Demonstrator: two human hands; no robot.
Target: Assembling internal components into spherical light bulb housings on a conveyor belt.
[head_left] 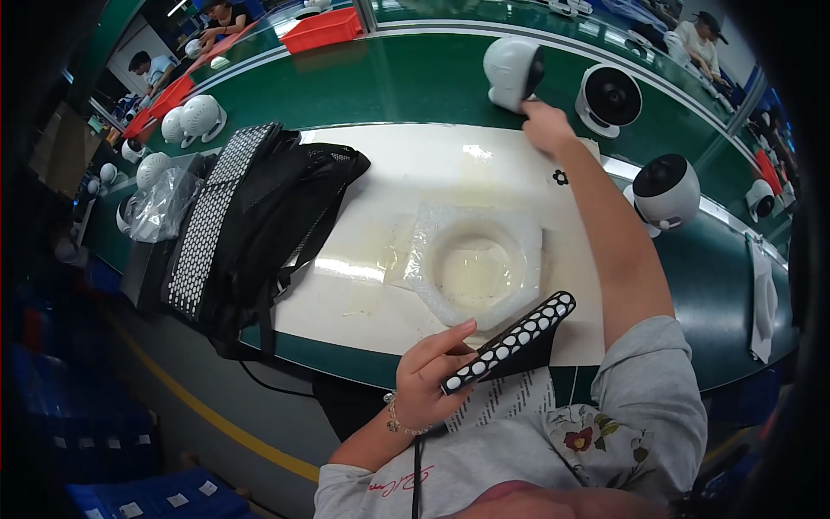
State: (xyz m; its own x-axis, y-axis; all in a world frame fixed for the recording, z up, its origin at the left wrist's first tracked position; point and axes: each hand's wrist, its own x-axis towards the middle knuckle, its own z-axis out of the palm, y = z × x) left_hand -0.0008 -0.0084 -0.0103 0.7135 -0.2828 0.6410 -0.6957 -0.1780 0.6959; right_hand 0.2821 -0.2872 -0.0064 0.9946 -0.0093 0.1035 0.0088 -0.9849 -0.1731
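Note:
My left hand (pixel 428 376) is closed around a flat black piece with white oval spots (pixel 512 341), held tilted at the front edge of the bench, close to my body. My right arm stretches to the far side, where my right hand (pixel 547 128) has its fingers closed at the base of a white, round-headed fan-like device (pixel 513 71) with a black front. Its fingertips are partly hidden. Between the hands, a ring-shaped pad wrapped in clear plastic (pixel 424 264) lies on the white work sheet (pixel 346 298).
Black covers with white spotted strips (pixel 251 208) are heaped at the left, beside a clear plastic bag (pixel 162 208). Similar devices stand at the right (pixel 610 97) and far left (pixel 203 117). A red bin (pixel 322 33) sits beyond a rail. Other people work in the background.

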